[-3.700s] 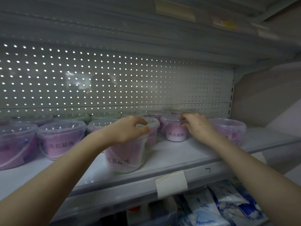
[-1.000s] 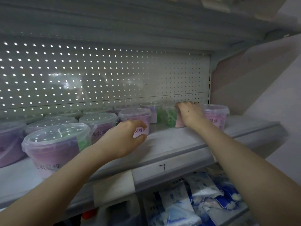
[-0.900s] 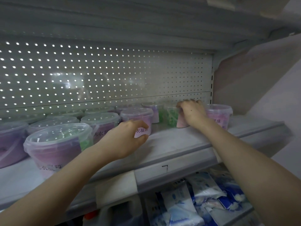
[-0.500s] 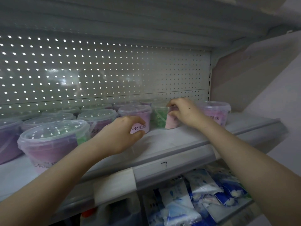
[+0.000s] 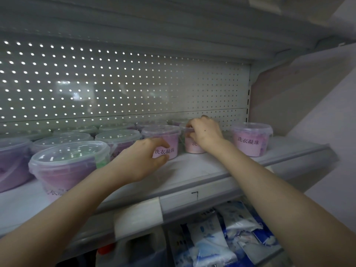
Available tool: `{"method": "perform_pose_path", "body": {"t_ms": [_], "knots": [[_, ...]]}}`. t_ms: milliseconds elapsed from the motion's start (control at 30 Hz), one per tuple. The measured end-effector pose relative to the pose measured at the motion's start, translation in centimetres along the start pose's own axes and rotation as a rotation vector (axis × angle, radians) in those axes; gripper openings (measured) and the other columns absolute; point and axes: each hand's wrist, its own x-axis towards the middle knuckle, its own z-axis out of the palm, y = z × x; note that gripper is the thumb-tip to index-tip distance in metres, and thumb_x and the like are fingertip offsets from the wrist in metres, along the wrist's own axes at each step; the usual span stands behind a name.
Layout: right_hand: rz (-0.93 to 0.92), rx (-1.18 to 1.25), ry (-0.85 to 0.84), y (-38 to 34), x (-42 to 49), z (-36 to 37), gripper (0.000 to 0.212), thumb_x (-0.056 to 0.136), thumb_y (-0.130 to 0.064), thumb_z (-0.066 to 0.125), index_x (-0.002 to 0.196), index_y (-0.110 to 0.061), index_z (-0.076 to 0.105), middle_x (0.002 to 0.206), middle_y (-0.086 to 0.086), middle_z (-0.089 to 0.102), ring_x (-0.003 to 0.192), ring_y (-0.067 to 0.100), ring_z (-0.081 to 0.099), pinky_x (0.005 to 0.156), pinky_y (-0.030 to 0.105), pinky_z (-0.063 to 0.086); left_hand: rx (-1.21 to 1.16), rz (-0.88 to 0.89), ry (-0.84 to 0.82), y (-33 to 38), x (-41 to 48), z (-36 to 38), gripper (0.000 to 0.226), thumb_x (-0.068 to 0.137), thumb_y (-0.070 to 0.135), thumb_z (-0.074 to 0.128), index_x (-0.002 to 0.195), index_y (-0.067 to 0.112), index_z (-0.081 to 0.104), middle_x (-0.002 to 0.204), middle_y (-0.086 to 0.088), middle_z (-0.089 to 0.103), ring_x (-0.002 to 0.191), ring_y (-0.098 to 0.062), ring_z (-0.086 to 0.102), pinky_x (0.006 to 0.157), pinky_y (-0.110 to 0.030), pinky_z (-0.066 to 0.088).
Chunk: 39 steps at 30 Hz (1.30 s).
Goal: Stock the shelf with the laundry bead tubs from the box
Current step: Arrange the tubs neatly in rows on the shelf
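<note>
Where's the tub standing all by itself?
In the head view, the lone tub stands at the right end of the shelf, just right of the right hand and the pink tub it grips.

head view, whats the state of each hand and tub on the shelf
right hand, grips the pink tub at its rim
pink tub, upright, held
left hand, fingers curled at the middle tub; contact unclear
middle tub, upright, lid on
right tub, upright, lid on, untouched
near tub, upright, lid on, untouched
</note>
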Motion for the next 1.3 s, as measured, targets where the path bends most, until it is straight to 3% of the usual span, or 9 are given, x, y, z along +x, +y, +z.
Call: {"method": "perform_pose_path", "body": {"t_ms": [133, 300, 567, 733, 1000, 1167, 1233, 1300], "knots": [[-0.007, 0.210, -0.023, 1.6, -0.7, -0.4, 0.035, 0.086, -0.016, 0.063, 0.121, -0.015, 0.062, 0.120, 0.010, 0.064, 0.112, 0.029, 0.058, 0.094, 0.040, 0.048, -0.005, 0.012, 0.004, 0.4, -0.3, -0.1, 0.038, 0.090, 0.038, 0.053, 0.126, 0.029, 0.053, 0.134, 0.006, 0.054, 0.127, -0.016, 0.047, 0.103, -0.041, 0.039], [-0.020, 0.227, -0.014, 4.3, -3.2, -1.5, 0.040, 0.086, -0.017, 0.064, 0.126, -0.015, 0.059, 0.128, 0.004, 0.061, 0.121, 0.023, 0.054, 0.103, 0.038, 0.042, -0.010, 0.027, -0.003, 1.7, -0.6, 0.1, 0.038, 0.090, 0.038, 0.052, 0.126, 0.027, 0.054, 0.132, 0.004, 0.056, 0.118, -0.018, 0.053, 0.097, -0.036, 0.043], [0.136, 0.046, 0.104, 10.4, -6.5, -3.7, 0.038, 0.086, -0.025, 0.065, 0.122, -0.016, 0.061, 0.124, 0.009, 0.061, 0.116, 0.028, 0.054, 0.096, 0.037, 0.044, -0.025, 0.073, -0.026, 4.6, -0.3, 1.0, 0.039, 0.091, 0.037, 0.051, 0.128, 0.026, 0.053, 0.133, 0.002, 0.055, 0.123, -0.018, 0.050, 0.101, -0.040, 0.042], [0.199, -0.152, 0.105, 12.4, -7.7, -4.4, 0.038, 0.088, -0.028, 0.061, 0.125, -0.022, 0.059, 0.119, 0.007, 0.059, 0.114, 0.030, 0.047, 0.092, 0.037, 0.038, -0.007, 0.078, -0.037, 6.4, -0.4, 2.4, 0.039, 0.093, 0.040, 0.047, 0.131, 0.029, 0.049, 0.138, 0.006, 0.049, 0.127, -0.016, 0.046, 0.102, -0.039, 0.040], [0.201, 0.026, 0.119, 13.5, -6.8, -2.4, 0.032, 0.087, -0.015, 0.061, 0.118, -0.011, 0.058, 0.117, 0.015, 0.062, 0.108, 0.035, 0.056, 0.088, 0.039, 0.046, 0.100, 0.091, 0.004, 7.7, -0.6, 4.6, 0.041, 0.096, 0.047, 0.037, 0.131, 0.029, 0.046, 0.138, 0.007, 0.046, 0.124, -0.018, 0.047, 0.101, -0.035, 0.035], [0.266, 0.122, 0.014, 13.1, -5.0, -2.4, 0.045, 0.083, -0.038, 0.069, 0.107, -0.003, 0.056, 0.108, 0.019, 0.063, 0.104, 0.036, 0.057, 0.080, 0.040, 0.046, 0.170, 0.058, 0.051, 7.5, -0.1, 4.8, 0.042, 0.096, 0.048, 0.035, 0.132, 0.029, 0.044, 0.135, 0.005, 0.048, 0.121, -0.020, 0.047, 0.099, -0.035, 0.033], [0.290, 0.089, -0.022, 13.0, -4.0, -2.6, 0.043, 0.081, -0.041, 0.069, 0.099, -0.003, 0.058, 0.104, 0.018, 0.063, 0.099, 0.035, 0.057, 0.072, 0.036, 0.044, 0.190, 0.053, 0.063, 7.5, 0.0, 4.7, 0.042, 0.096, 0.048, 0.034, 0.132, 0.028, 0.044, 0.133, 0.003, 0.049, 0.120, -0.022, 0.048, 0.099, -0.035, 0.033], [0.243, -0.028, -0.036, 12.9, -3.1, -2.5, 0.039, 0.081, -0.039, 0.069, 0.100, -0.005, 0.064, 0.106, 0.016, 0.061, 0.101, 0.033, 0.056, 0.075, 0.034, 0.042, 0.200, 0.047, 0.060, 7.5, 0.1, 4.6, 0.041, 0.097, 0.048, 0.034, 0.131, 0.028, 0.044, 0.132, 0.003, 0.049, 0.119, -0.022, 0.048, 0.099, -0.035, 0.033]]}}
